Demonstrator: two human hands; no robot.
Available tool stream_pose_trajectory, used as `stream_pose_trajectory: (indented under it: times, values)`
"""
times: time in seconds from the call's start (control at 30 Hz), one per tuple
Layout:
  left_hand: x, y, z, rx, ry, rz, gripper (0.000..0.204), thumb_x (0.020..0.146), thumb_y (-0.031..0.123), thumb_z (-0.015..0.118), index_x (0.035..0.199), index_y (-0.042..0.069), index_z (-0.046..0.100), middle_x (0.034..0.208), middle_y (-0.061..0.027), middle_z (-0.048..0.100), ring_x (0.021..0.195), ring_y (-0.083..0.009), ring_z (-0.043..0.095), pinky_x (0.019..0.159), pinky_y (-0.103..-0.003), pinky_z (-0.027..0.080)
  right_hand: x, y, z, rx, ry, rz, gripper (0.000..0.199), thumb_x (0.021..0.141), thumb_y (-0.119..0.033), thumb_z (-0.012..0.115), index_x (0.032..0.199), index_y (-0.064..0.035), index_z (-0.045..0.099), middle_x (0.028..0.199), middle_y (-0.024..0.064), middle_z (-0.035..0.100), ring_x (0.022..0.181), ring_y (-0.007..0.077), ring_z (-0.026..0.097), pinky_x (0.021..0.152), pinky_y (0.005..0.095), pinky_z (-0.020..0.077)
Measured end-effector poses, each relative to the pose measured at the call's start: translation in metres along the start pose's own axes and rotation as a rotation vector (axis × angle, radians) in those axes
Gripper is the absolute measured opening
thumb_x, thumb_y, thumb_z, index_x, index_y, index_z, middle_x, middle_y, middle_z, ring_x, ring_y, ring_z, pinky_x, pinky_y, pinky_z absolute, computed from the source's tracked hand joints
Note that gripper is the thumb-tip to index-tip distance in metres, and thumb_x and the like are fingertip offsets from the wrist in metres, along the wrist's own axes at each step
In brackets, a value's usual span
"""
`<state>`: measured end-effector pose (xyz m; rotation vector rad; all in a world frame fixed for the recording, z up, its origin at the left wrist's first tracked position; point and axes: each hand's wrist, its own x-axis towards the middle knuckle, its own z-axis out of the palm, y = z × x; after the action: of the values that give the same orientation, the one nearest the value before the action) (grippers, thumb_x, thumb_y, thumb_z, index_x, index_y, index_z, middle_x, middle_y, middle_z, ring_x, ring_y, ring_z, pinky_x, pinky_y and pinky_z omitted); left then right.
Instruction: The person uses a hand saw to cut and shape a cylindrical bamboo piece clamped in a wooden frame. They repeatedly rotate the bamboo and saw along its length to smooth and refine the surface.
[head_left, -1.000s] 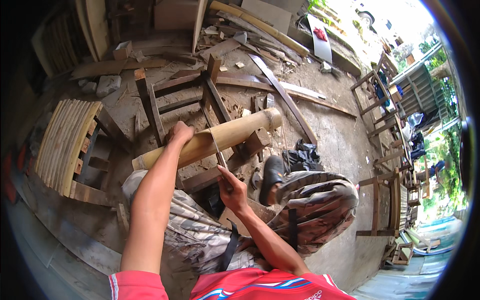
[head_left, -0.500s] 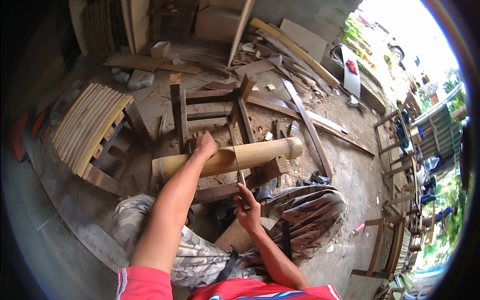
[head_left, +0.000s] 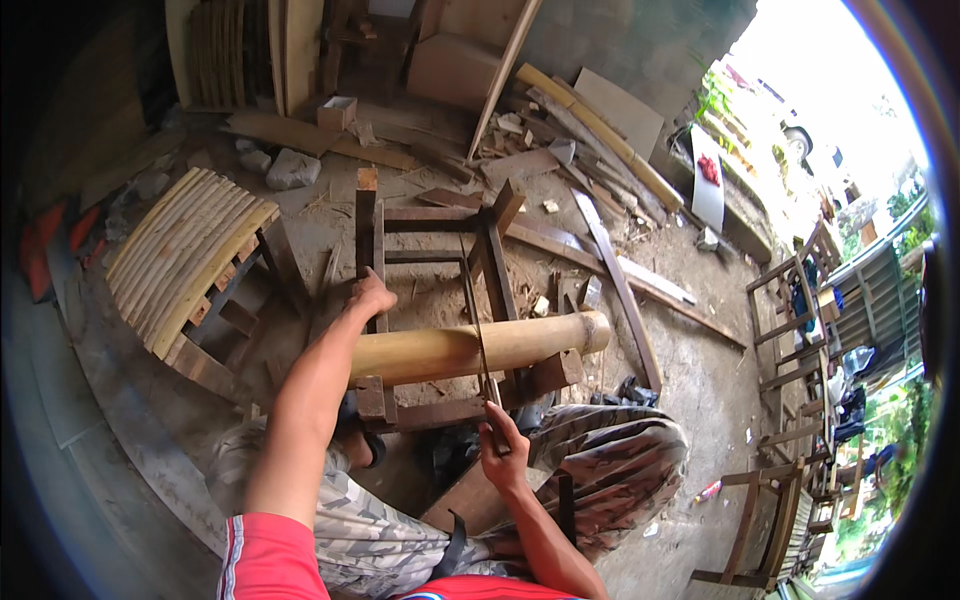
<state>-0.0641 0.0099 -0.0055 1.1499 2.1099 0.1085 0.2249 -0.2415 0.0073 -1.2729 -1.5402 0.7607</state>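
Observation:
A thick, pale bamboo pole (head_left: pixel 425 354) lies crosswise over a dark wooden stool frame (head_left: pixel 425 214) in front of me. My right hand (head_left: pixel 505 447), on the near side of the pole, is closed round the handle of a handsaw (head_left: pixel 471 290). The saw's thin blade crosses the pole near its middle and points away from me. Beyond the pole, my left hand (head_left: pixel 371 294) grips the left side rail of the stool frame. My left forearm hides the left end of the pole.
A stool with a bamboo-slat top (head_left: pixel 190 262) stands at left. Scrap wood and long poles (head_left: pixel 600 135) lie along the far wall. Dark planks (head_left: pixel 620 290) stretch across the floor at right, and wooden furniture frames (head_left: pixel 765 520) line the far right.
My left hand has left the bamboo pole and moved left onto the stool frame's rail. The right hand has drawn the saw slightly nearer to me. The whole view has shifted a little.

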Motion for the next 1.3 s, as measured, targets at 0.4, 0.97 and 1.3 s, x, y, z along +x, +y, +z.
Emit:
stream_pose_trajectory:
  times: [0.4, 0.97, 1.3]
  values:
    - [0.012, -0.048, -0.009, -0.072, 0.107, -0.077, 0.094, 0.084, 0.021, 0.061, 0.162, 0.004, 0.011, 0.152, -0.0232, 0.047, 0.136, -0.0369, 0.051, 0.113, -0.045, 0.043, 0.055, 0.003, -0.010, 0.111, -0.193, 0.132, 0.043, 0.093, 0.002, 0.062, 0.135, -0.0038, 0.061, 0.129, 0.0089, 0.069, 0.119, 0.0130, 0.061, 0.102, 0.0271, 0.0454]
    - [-0.116, 0.018, 0.028, 0.632, 0.107, 0.649, 0.118, 0.056, 0.052, 0.095, 0.143, -0.008, 0.042, 0.118, -0.0261, 0.063, 0.110, -0.0403, 0.065, 0.096, -0.048, 0.055, 0.076, -0.045, -0.004, 0.148, -0.270, 0.217, 0.044, 0.090, 0.000, 0.066, 0.134, -0.0075, 0.062, 0.118, 0.0162, 0.073, 0.111, 0.0182, 0.070, 0.092, 0.0290, 0.0515]
    - [-0.111, 0.000, 0.012, 0.653, 0.088, 0.621, 0.083, 0.059, 0.069, 0.086, 0.084, -0.010, 0.072, 0.089, -0.0297, 0.071, 0.091, -0.0417, 0.072, 0.082, -0.046, 0.059, 0.067, -0.048, 0.018, 0.188, -0.261, 0.085, 0.048, 0.090, -0.001, 0.064, 0.137, -0.0145, 0.061, 0.105, 0.0244, 0.072, 0.099, 0.0370, 0.072, 0.078, 0.0371, 0.0575]
